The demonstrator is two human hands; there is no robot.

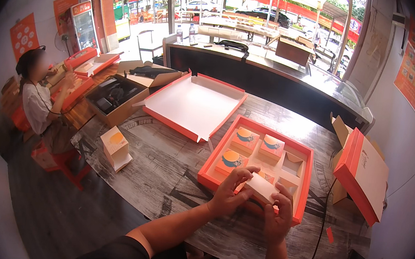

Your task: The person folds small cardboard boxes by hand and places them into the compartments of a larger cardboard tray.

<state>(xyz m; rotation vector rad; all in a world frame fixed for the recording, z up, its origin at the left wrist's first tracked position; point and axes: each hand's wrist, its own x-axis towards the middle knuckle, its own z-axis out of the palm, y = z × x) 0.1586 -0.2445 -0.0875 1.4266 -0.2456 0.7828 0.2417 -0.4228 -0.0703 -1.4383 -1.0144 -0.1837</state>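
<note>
Both of my hands hold a small white carton (261, 188) over the near part of an orange gift box (306, 174). My left hand (231, 191) grips its left end, and my right hand (280, 209) closes on its right end. Several small printed cartons with a yellow-and-blue round design, such as the near-left carton (231, 160), sit in the box's compartments. An insert compartment (293, 165) at the right shows no carton in it. My hands hide part of the box's near side.
An open orange lid (197, 103) lies behind, white inside up. A small carton (114, 148) stands at the table's left. Left of the lid is a cardboard box (114, 96) of black items; orange boxes (361, 172) lean at right. A black cable crosses the near right. A person (42, 95) works at far left.
</note>
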